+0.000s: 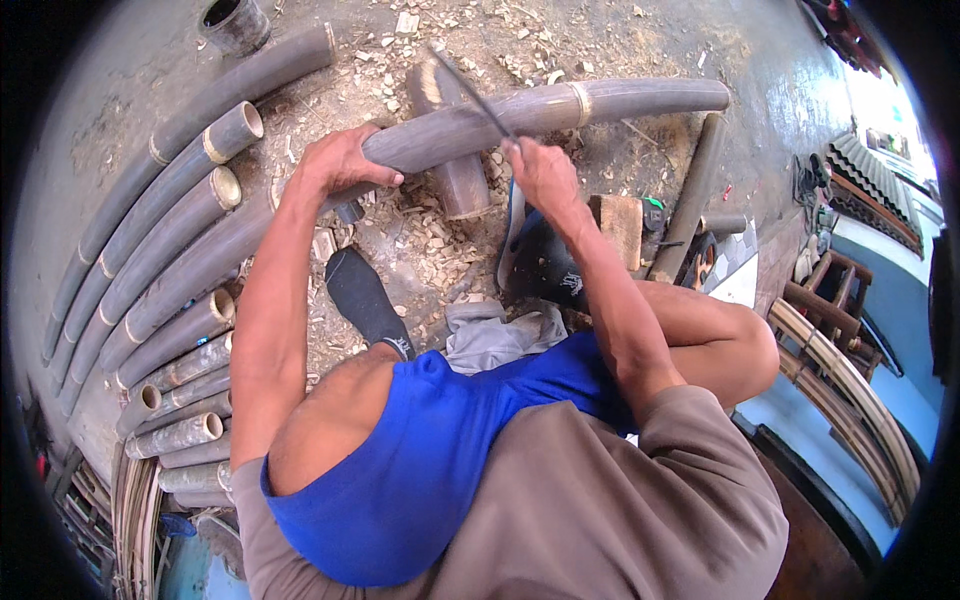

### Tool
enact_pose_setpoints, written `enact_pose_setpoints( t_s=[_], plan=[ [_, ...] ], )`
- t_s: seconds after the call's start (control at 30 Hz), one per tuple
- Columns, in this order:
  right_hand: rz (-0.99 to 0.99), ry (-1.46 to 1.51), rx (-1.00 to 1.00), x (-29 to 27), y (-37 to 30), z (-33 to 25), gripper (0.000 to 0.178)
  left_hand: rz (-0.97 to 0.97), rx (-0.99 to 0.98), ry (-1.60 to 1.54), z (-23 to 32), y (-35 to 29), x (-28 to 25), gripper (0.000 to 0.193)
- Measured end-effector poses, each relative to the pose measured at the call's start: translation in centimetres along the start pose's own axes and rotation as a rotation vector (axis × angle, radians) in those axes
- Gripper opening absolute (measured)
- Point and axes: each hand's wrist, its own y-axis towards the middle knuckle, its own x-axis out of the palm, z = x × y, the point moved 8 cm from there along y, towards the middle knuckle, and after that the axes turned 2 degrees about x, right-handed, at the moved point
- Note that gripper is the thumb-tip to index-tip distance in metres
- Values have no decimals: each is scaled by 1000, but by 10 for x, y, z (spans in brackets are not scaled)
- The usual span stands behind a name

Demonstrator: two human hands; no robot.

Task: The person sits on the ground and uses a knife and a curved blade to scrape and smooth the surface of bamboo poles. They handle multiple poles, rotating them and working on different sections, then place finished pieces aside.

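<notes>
A thick grey-brown bamboo pole [640, 100] with a pale ring at its joint lies across in front of me. My left hand [345, 162] grips it near its left part, thumb over the top. The hand hides how the pole goes on leftward. In my closed right hand [545, 180] is a knife [468, 88] with a long, thin, dark blade, which lies slanting over the pole and points up and left. Its handle is covered by my fingers. Beneath the pole, a shorter bamboo piece [462, 188] crosses it, with a pale cut patch on its far part.
Several bamboo poles [165, 205] lie side by side at left. A dark round container [235, 25] stands at the far left. Pale wood chips [520, 45] litter the floor. A grey cloth [500, 335] lies between my legs. Right are another pole [690, 195] and bundled strips [845, 385].
</notes>
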Motion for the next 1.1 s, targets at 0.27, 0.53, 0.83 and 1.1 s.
enact_pose_setpoints(
  t_s=[0.27, 0.53, 0.83, 1.1],
  plan=[
    [81, -41, -88, -6, 12, 15, 44, -25, -17, -6, 5, -3, -3, 98],
    [16, -170, -78, -37, 32, 36, 41, -23, -18, -57, 12, -11, -8, 99],
    [-30, 48, -313, -26, 28, 17, 42, -77, -24, -76, 9, -4, -4, 101],
    [-49, -45, -64, -27, 34, 29, 49, -55, 7, -140, -3, 6, 2, 98]
  ],
)
